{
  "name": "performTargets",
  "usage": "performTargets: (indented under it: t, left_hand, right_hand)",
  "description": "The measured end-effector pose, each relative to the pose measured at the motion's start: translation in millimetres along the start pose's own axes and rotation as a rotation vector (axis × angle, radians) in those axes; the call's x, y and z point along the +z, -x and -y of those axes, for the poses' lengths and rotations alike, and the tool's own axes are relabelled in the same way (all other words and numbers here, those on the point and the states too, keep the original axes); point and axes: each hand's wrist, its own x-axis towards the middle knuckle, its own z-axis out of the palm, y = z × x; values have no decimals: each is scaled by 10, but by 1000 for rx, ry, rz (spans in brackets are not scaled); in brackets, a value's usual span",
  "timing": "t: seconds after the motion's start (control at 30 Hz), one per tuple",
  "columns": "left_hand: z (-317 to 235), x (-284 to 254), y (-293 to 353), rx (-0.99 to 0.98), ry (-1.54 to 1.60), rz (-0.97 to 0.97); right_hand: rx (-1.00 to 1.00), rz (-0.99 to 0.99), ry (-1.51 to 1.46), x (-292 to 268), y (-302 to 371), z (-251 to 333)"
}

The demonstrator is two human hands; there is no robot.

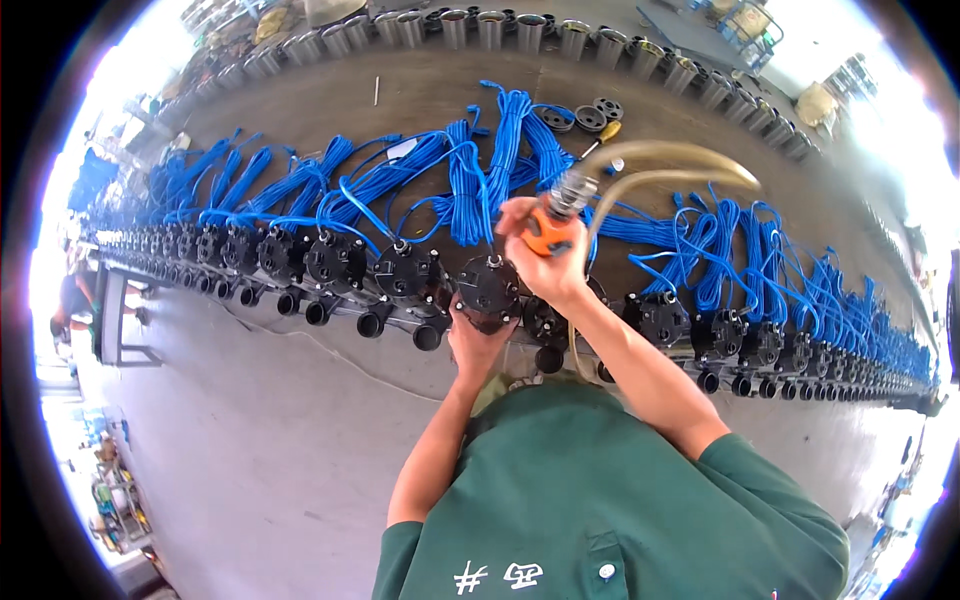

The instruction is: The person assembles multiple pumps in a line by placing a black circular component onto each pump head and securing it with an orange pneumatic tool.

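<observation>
My right hand (558,268) grips an orange pneumatic screwdriver (550,236) with a metal upper end, raised over the table's near edge. A pale air hose (690,178) loops out from the tool, blurred by motion. My left hand (474,345) is wrapped around the near side of a round black pump (487,287), steadying it at the edge; some of its fingers are hidden behind the housing. From the top of this pump rises a blue cable that belongs to a tied coil (465,190) lying just behind. The tool's tip cannot be made out.
Black pumps (335,260) line the near edge on both sides, each with a blue cable coil (708,265) behind. Beyond lie black round parts (590,118), a yellow-handled screwdriver (608,132) and a row of metal cylinders (490,32). Grey floor (290,420) is below.
</observation>
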Motion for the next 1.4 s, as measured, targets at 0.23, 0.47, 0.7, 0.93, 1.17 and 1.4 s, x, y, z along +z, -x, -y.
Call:
performTargets:
  t: [0.23, 0.47, 0.7, 0.93, 1.17, 1.4]
  left_hand:
    - [97, -70, -117, 121, 39, 1]
    - [209, -113, -185, 161, 127, 54]
    - [356, -258, -371, 282, 196, 199]
    - [590, -126, -448, 323, 291, 252]
    - [571, -71, -431, 169, 475, 368]
    - [296, -105, -46, 314, -29, -132]
  right_hand:
    - [181, 174, -202, -61, 553, 106]
    - [166, 270, -139, 26, 657, 24]
    - [54, 144, -200, 388, 105, 554]
    - [175, 33, 230, 780, -196, -68]
    - [178, 3, 144, 709, -206, -202]
    - [-181, 144, 133, 417, -344, 947]
